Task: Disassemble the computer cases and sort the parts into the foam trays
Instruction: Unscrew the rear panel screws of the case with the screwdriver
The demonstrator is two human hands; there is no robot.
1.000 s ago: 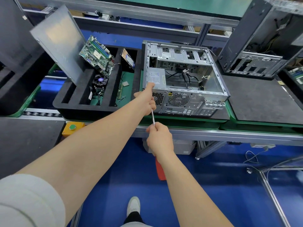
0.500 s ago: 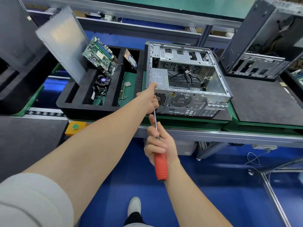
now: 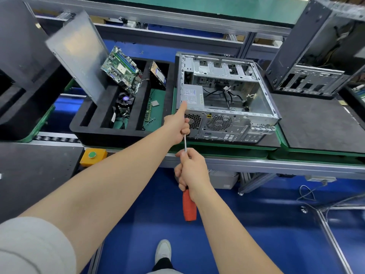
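An open computer case (image 3: 219, 123) lies on its side on the bench, rear panel toward me, with a grey power supply (image 3: 192, 96) in its near left corner. My left hand (image 3: 177, 125) is at that corner: the index finger stretches onto the power supply, and the other fingers curl round the tip end of a screwdriver's steel shaft. My right hand (image 3: 192, 171) grips the screwdriver (image 3: 189, 208) at the top of its red handle, which sticks out below the hand. The black foam tray (image 3: 110, 133) stands left of the case.
The tray holds a leaning motherboard (image 3: 122, 72), a cooler fan (image 3: 124, 99), a drive (image 3: 158, 76) and a metal side panel (image 3: 79, 54). A second case (image 3: 316, 56) stands tilted at the back right behind a grey mat (image 3: 316, 123). A yellow button box (image 3: 92, 156) sits on the bench edge.
My right hand has slid a little lower on the screwdriver, baring more of the red handle. My left index finger has stretched out onto the power supply.
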